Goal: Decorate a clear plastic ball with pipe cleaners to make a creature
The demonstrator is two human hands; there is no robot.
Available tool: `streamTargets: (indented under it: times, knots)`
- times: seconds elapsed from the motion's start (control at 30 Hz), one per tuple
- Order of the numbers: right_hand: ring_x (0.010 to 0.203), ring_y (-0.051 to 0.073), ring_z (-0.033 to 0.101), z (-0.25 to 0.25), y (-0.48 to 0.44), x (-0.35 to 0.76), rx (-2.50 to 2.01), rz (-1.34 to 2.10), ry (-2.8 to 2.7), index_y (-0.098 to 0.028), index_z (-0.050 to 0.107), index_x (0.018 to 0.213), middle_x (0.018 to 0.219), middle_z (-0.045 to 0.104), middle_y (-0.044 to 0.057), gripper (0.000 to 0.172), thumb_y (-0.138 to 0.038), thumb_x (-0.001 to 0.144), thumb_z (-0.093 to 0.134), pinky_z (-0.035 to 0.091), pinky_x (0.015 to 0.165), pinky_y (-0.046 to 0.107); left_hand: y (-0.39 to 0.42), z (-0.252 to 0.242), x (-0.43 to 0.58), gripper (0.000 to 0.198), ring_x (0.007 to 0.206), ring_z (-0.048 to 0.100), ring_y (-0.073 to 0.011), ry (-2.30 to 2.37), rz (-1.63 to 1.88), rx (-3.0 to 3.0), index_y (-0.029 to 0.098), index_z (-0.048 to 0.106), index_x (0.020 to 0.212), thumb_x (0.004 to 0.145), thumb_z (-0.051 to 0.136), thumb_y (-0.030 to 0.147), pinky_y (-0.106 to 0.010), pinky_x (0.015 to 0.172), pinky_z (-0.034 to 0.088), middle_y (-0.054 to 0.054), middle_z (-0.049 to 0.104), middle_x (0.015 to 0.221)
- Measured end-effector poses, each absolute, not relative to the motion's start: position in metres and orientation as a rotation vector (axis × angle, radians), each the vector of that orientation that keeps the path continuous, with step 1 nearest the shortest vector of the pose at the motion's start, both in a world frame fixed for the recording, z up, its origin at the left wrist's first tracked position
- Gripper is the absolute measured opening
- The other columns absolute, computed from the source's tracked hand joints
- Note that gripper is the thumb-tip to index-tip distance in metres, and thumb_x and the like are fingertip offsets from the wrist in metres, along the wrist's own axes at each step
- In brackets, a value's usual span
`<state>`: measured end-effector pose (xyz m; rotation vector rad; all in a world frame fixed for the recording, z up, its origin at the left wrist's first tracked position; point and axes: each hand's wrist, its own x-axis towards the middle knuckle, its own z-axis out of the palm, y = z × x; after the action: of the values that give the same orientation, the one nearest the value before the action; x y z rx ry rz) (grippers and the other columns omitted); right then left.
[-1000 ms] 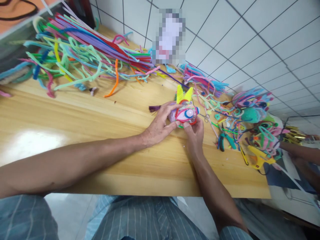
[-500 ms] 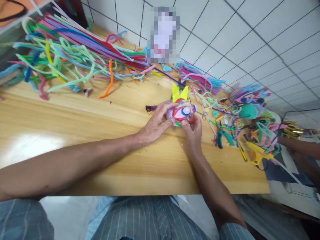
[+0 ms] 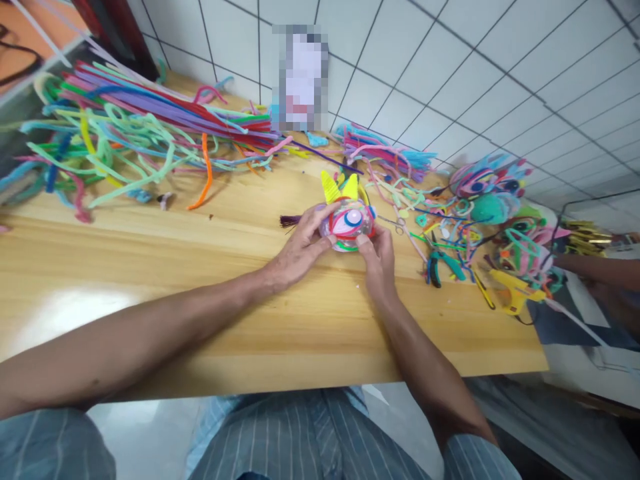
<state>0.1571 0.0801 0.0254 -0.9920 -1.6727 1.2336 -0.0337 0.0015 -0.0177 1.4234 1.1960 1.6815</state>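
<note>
Fingers (image 3: 323,247) half-curled around colourful ornament (image 3: 350,221)

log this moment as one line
left hand: holding eyed craft figure | right hand: same figure | right of hands: teal-handled pliers, yellow glue gun | surface: wooden table

White-tiled wall (image 3: 425,87), ruled by dark joint lines, standing along the far side and receding toward the right. Light-wood table (image 3: 280,340), its grain running roughly left to right, its far edge just beside the wall, its near edge above a pale grey, glossy floor (image 3: 145,433). White glare (image 3: 75,310) of reflected light on the tabletop at left. Far left corner: dark reddish-brown post (image 3: 120,33) beside an orange surface (image 3: 31,39). Beyond the table's right end: pale surface (image 3: 555,373), type of furniture indistinct
</note>
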Motion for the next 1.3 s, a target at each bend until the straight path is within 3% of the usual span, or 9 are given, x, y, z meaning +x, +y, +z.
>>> streamTargets:
  times: [0.33, 0.5, 0.97, 1.3]
  knots:
    - [0.131, 0.037, 0.073, 0.018, 0.083, 0.156, -1.074, 1.225, -1.681, -0.024, 0.063, 0.141, 0.149, 0.072, 0.02, 0.091, -0.082, 0.078, 0.091, 0.064, 0.111, 0.058, 0.004, -0.028, -0.036, 0.07, 0.172, 0.042, -0.0359, 1.141, 1.699, 1.363, 0.038, 0.061, 0.168, 0.105, 0.081, 0.061, -0.055, 0.144, 0.034, -0.008, 0.053, 0.18]
    - [0.138, 0.036, 0.07, 0.015, 0.082, 0.155, -1.047, 1.202, -1.724, -0.025, 0.057, 0.152, 0.159, 0.066, 0.021, 0.09, -0.079, 0.086, 0.085, 0.062, 0.115, 0.057, 0.004, -0.032, -0.036, 0.068, 0.171, 0.044, -0.0354, 1.139, 1.698, 1.361, 0.04, 0.06, 0.168, 0.105, 0.082, 0.058, -0.055, 0.144, 0.035, -0.006, 0.051, 0.182]
    - [0.133, 0.035, 0.07, 0.011, 0.081, 0.154, -1.081, 1.13, -1.77, -0.027, 0.057, 0.154, 0.153, 0.066, 0.018, 0.087, -0.072, 0.087, 0.087, 0.066, 0.107, 0.054, 0.004, -0.036, -0.042, 0.07, 0.174, 0.039, -0.035, 1.14, 1.666, 1.457, 0.043, 0.054, 0.173, 0.109, 0.078, 0.056, -0.058, 0.146, 0.028, -0.005, 0.047, 0.185]
    - [0.134, 0.036, 0.07, 0.013, 0.079, 0.152, -1.121, 1.078, -1.785, -0.027, 0.056, 0.152, 0.153, 0.065, 0.018, 0.085, -0.066, 0.085, 0.087, 0.065, 0.11, 0.058, 0.001, -0.03, -0.035, 0.074, 0.175, 0.038, -0.0352, 1.172, 1.663, 1.462, 0.043, 0.053, 0.173, 0.106, 0.08, 0.06, -0.058, 0.147, 0.03, -0.006, 0.048, 0.182]
